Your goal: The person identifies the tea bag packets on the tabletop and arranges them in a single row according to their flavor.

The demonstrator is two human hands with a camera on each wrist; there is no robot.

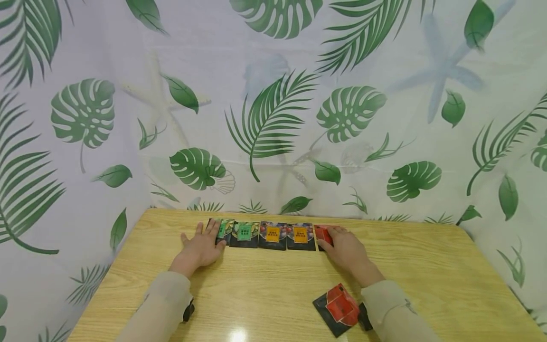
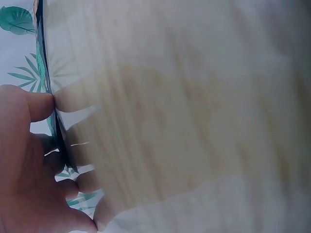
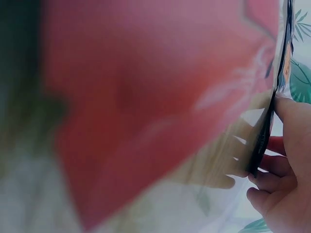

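Note:
A row of flat black sachets lies along the back of the table. At its left end, my left hand (image 1: 202, 246) rests with spread fingers on a green-labelled sachet (image 1: 224, 230). Beside that one lies a second green-labelled sachet (image 1: 244, 234), then two with orange labels, an inner-left sachet (image 1: 273, 235) and an inner-right sachet (image 1: 301, 236). My right hand (image 1: 348, 249) lies over the red sachet (image 1: 323, 232) at the right end, covering part of it, its fingers fairly straight. In the wrist views, the fingertips of both hands touch the sachets' edges.
Another red sachet (image 1: 339, 308) lies askew near the front, right beside the right wrist; it looms large and blurred in the right wrist view. The wooden table (image 1: 265, 285) ends at a leaf-printed cloth (image 1: 273, 118) hanging behind it.

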